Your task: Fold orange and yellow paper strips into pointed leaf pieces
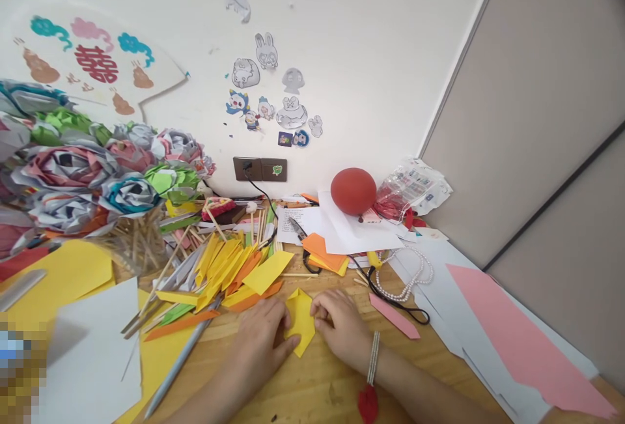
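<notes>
A small folded piece of yellow paper (301,323) lies at the front middle of the wooden table, its corners pointed at top and bottom. My left hand (266,329) grips its left edge, thumb low and fingers curled at the side. On the opposite edge, my right hand (336,321) pinches the paper between thumb and fingers. A beaded bracelet with a red tassel (368,403) hangs from my right wrist. Just behind the left hand is a heap of folded yellow and orange paper strips (227,268). A pink paper strip (394,316) rests to the right.
Paper flowers (73,170) on sticks crowd the left. A grey pen-like rod (180,362) lies beside my left forearm. Scissors (297,228) sit under orange paper (323,249). A red balloon (353,191), a pearl string (415,274) and white sheets (439,300) are at the right.
</notes>
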### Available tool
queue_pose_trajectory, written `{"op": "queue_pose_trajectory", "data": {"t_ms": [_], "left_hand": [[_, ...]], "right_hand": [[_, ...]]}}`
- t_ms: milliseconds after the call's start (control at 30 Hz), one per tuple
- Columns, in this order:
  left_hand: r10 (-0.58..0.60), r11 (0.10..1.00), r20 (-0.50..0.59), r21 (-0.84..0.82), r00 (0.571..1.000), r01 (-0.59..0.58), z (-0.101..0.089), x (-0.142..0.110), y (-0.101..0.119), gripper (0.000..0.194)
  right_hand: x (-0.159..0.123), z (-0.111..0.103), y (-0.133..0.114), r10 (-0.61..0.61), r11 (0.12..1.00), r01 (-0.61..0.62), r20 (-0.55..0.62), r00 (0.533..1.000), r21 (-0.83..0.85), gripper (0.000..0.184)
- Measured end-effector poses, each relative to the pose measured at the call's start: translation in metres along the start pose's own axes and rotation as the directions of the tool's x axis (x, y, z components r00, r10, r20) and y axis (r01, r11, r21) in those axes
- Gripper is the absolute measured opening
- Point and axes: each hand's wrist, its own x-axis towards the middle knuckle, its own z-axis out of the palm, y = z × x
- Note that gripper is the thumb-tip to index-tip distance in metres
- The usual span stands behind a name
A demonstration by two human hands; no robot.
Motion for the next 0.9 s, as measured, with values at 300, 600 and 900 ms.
{"op": "queue_pose_trajectory", "data": {"t_ms": [300, 600, 900], "left_hand": [[-0.045, 0.992, -0.107, 0.115, 0.993, 0.057, -0.006, -0.002, -0.009, 0.020], [0.389, 0.919, -0.215, 0.162, 0.896, -0.360, -0.005, 0.002, -0.037, 0.025], [0.625, 0.761, -0.146, 0.332, 0.767, -0.557, -0.012, 0.002, -0.034, 0.022]], "right_hand": [[-0.006, 0.017, 0.000, -0.024, 0.989, 0.017, -0.048, 0.999, -0.146, 0.054], [0.005, -0.017, 0.015, -0.149, 0.988, 0.154, 0.251, 0.956, 0.001, 0.059], [0.013, -0.038, 0.025, -0.327, 0.940, 0.340, 0.205, 0.923, -0.033, 0.039]]}}
